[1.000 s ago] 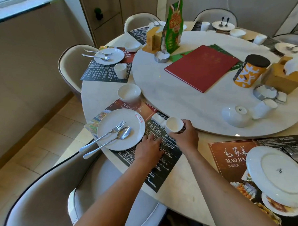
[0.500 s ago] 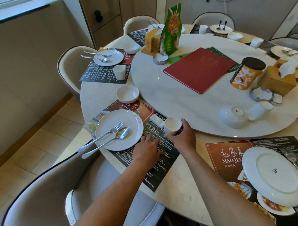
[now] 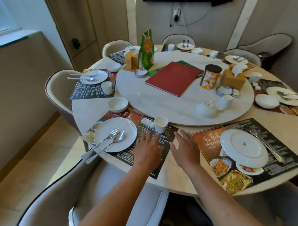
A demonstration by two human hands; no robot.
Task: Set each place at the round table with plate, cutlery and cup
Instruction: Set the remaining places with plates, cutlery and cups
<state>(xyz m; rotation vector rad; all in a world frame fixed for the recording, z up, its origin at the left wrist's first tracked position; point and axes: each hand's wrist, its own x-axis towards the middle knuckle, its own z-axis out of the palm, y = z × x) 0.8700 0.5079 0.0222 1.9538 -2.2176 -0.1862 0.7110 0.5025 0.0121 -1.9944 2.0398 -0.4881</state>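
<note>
Cup (image 3: 160,124) set at the near table edge, both hands (image 3: 149,149) (image 3: 185,149) open, holding nothing; next: upend the overturned plate (image 3: 243,147) on the right.

The right hand (image 3: 184,148) lets go of the cup (image 3: 160,124) and pulls back, fingers straight; the left hand (image 3: 149,147) seems to lift slightly.

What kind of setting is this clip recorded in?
Most likely a private dining room in a restaurant. A large round table carries a marble lazy Susan, printed menu placemats with food photos lie at each seat, and a red menu book lies on the turntable.
</note>
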